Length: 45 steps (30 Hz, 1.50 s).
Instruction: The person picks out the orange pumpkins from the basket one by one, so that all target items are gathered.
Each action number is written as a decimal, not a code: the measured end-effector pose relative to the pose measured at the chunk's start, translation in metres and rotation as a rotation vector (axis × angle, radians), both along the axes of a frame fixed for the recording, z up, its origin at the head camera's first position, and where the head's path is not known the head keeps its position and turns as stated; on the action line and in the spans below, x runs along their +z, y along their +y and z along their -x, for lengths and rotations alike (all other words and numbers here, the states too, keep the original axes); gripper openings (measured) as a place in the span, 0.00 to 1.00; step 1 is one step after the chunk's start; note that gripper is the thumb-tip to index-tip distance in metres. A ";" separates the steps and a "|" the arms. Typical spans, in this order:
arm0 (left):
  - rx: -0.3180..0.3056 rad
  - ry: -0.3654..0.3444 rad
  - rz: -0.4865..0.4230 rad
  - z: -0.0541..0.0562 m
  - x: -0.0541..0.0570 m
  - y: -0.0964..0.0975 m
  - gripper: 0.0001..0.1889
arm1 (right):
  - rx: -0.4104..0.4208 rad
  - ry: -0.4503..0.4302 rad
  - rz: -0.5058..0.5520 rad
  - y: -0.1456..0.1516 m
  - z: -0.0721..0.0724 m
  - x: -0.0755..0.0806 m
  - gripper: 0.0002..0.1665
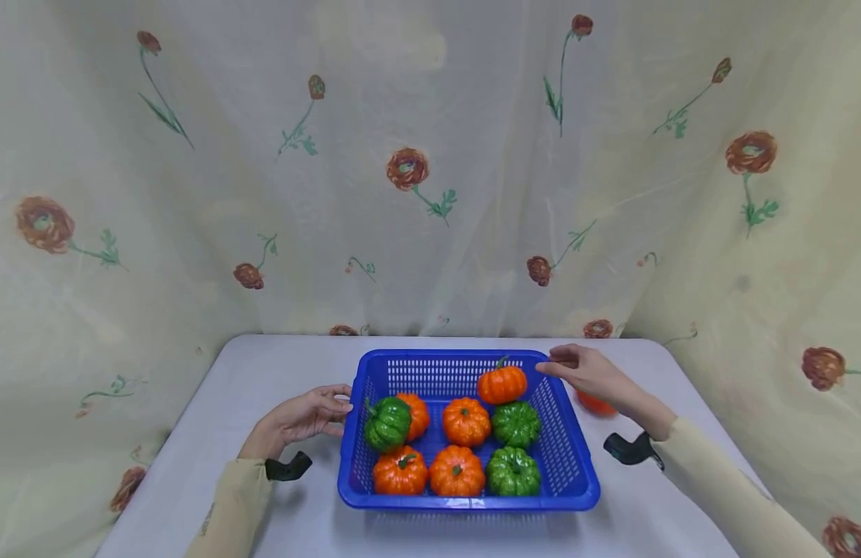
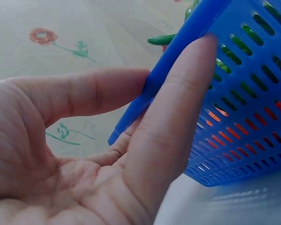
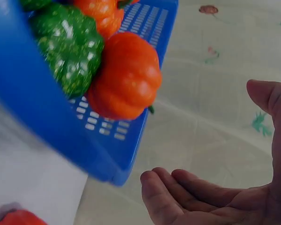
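A blue plastic basket (image 1: 469,502) with slotted walls holds several orange pumpkins and three green ones. My left hand (image 1: 308,418) pinches the basket's left rim (image 2: 161,70), thumb on one side and fingers on the other. By the back right corner, my right hand (image 1: 589,373) holds nothing, its thumb and fingers spread apart in the right wrist view. Close to its fingertips, an orange pumpkin (image 1: 502,384) leans high against the back wall, above a green pumpkin (image 1: 517,424). Another green pumpkin (image 1: 387,424) lies at the left wall, partly over an orange one.
On the white table (image 1: 291,527), a red-orange object (image 1: 596,404) sits right of the basket, partly hidden by my right hand and wrist. Flower-patterned cloth (image 1: 430,256) hangs behind the table and along both sides. Black straps with mounts (image 1: 288,467) are on both wrists.
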<state>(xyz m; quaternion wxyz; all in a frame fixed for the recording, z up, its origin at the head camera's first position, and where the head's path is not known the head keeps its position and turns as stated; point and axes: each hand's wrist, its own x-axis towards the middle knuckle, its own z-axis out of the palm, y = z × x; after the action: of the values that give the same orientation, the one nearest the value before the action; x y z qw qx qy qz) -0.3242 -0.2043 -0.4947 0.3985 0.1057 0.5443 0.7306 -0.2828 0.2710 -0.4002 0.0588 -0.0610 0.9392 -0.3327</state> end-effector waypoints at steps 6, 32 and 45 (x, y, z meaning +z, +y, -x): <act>0.008 -0.003 0.001 -0.003 -0.003 0.002 0.09 | 0.034 0.002 -0.026 -0.022 0.005 -0.008 0.45; 0.032 -0.003 0.007 -0.003 0.001 0.002 0.10 | -0.050 -0.164 0.004 -0.062 0.035 -0.048 0.29; 0.028 -0.014 0.002 -0.001 -0.003 0.000 0.12 | -0.037 -0.132 0.061 -0.059 0.036 -0.052 0.33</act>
<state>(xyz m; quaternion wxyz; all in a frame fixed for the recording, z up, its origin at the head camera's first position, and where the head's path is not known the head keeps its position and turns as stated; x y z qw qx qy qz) -0.3234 -0.2046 -0.4980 0.3921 0.0925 0.5436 0.7363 -0.3186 0.2117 -0.4525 0.1127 -0.0232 0.9236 -0.3656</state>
